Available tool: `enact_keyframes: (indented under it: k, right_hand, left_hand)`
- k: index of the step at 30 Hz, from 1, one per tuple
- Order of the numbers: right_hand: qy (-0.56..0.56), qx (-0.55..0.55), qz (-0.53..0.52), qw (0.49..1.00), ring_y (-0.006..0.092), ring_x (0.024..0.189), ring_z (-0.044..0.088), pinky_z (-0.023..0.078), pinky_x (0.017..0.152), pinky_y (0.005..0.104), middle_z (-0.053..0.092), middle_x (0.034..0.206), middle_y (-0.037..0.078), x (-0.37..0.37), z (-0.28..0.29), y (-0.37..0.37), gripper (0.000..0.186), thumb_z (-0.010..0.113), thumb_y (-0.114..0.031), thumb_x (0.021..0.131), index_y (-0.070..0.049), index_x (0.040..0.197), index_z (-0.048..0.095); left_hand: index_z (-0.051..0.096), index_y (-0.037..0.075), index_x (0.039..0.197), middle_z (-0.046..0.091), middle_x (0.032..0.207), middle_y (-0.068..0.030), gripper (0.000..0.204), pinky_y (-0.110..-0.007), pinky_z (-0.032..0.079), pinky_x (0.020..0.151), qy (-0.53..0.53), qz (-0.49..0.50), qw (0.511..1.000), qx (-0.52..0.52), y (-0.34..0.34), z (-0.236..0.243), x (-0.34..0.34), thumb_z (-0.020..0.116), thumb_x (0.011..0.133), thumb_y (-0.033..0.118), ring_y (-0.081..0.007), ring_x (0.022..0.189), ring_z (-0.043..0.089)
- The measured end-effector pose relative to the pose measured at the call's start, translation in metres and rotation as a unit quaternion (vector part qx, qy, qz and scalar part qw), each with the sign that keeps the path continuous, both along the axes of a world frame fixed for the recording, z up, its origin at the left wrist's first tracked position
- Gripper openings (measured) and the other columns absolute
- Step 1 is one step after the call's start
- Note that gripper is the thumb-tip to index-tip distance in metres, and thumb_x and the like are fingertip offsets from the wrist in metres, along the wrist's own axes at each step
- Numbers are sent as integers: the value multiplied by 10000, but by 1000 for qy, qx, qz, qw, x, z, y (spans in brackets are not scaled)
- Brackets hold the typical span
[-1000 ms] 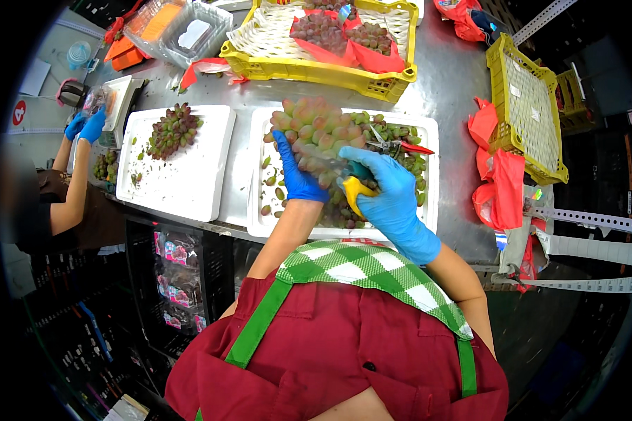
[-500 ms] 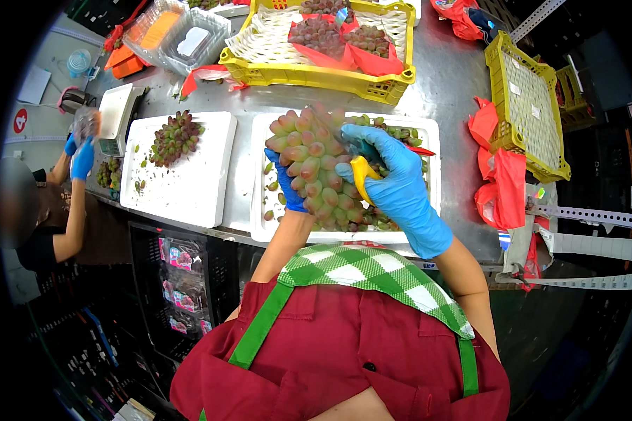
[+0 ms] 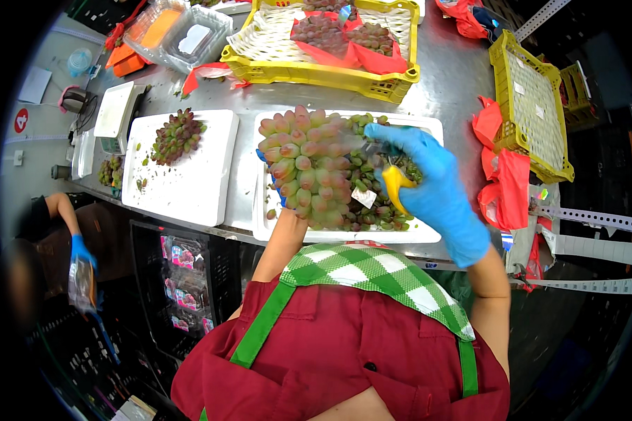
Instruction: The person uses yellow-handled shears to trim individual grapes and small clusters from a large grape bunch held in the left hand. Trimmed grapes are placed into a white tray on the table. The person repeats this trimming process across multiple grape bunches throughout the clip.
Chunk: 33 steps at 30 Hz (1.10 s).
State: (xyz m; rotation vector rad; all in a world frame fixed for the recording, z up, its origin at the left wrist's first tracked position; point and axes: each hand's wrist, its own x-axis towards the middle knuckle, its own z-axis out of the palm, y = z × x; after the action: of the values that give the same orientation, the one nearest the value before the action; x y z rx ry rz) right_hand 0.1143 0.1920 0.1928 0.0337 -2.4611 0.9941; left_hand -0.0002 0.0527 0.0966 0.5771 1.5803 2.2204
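Note:
A large bunch of green-pink grapes (image 3: 305, 165) hangs above a white tray (image 3: 265, 228), held from its far left side by my left hand (image 3: 279, 188). Most of that blue-gloved hand is hidden behind the grapes. My right hand (image 3: 435, 186), gloved in lighter blue, is closed around yellow-handled snips (image 3: 395, 188). Their blades are blurred and point left at the bunch's right side. Many small loose grapes (image 3: 383, 214) lie in the tray underneath. A small white tag (image 3: 364, 197) shows at the right edge of the bunch.
Left of my tray is another white tray (image 3: 207, 182) with a darker grape bunch (image 3: 178, 137), and a scale (image 3: 116, 112). Yellow crates (image 3: 323, 81) stand behind and to the right, near red wrapping (image 3: 509, 189). At far left a co-worker's gloved hand (image 3: 83, 249) holds a clear box.
My right hand and the snips have drawn back to the right, away from the bunch. The bunch has shifted slightly left. The co-worker has lowered the clear box below table height.

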Motion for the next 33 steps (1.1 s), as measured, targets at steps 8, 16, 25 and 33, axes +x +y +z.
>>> enact_keyframes:
  k: [8, 16, 25, 33]
  right_hand:
    - [-131, 365, 46, 921, 256, 720, 543, 434, 598, 362, 526, 787, 96, 7, 40, 13, 475, 661, -153, 620, -56, 1065, 525]
    - [-245, 443, 81, 858, 269, 619, 558, 439, 543, 360, 516, 659, 128, -6, 63, -3, 283, 578, -39, 626, 2, 905, 556]
    - [-178, 341, 111, 916, 271, 567, 558, 451, 520, 354, 538, 617, 147, -14, 52, -14, 34, 572, -61, 646, -30, 635, 582]
    - [-198, 310, 119, 922, 267, 555, 562, 456, 519, 355, 557, 618, 145, -18, 51, -14, 72, 586, -107, 687, -35, 691, 590]
  left_hand:
    - [464, 40, 1105, 506, 1111, -58, 276, -232, 433, 840, -43, -54, 998, 11, -1, -6, -1, 426, 897, 217, -151, 1019, 506]
    - [450, 38, 1126, 494, 1138, -70, 294, -233, 435, 839, -86, -81, 993, 16, -8, -16, 4, 408, 900, 221, -160, 1024, 505]
    - [433, 36, 1150, 481, 1169, -85, 315, -234, 437, 837, -272, -233, 929, 89, -54, -48, 17, 389, 903, 226, -171, 1030, 504]
    - [418, 35, 1171, 469, 1197, -98, 334, -235, 439, 835, -380, -332, 855, 123, -98, -70, 29, 371, 905, 231, -180, 1035, 504]
